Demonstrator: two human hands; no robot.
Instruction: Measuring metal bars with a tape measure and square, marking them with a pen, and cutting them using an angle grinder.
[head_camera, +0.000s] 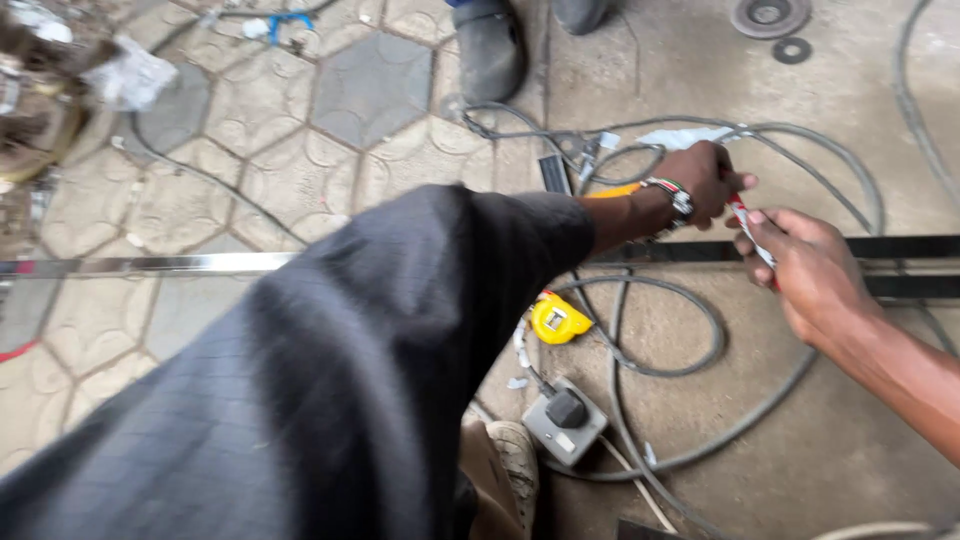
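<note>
- Left hand (705, 180) and right hand (805, 270): both closed on one thin red-and-white object (752, 232) above a dark metal bar (900, 247).
- Yellow tape measure (558, 320): on the floor (850, 440), among grey cables (660, 365).

Soft, even daylight fills the view, bright without harshness, and no single source shows. Shadows are faint: a thin dark edge under the grey cable (690, 340) and the yellow tape measure (558, 320) on the concrete floor (850, 420). The dark sleeve (330, 370) nearest the camera is large and soft (out of focus, its weave only dimly visible). The top left corner is smeared by motion blur, its clutter unreadable. The steel bar (130, 265) carries a pale sheen. Both hands, left (705, 180) and right (810, 275), are slightly blurred. Straight lines bend a little toward the edges.
</note>
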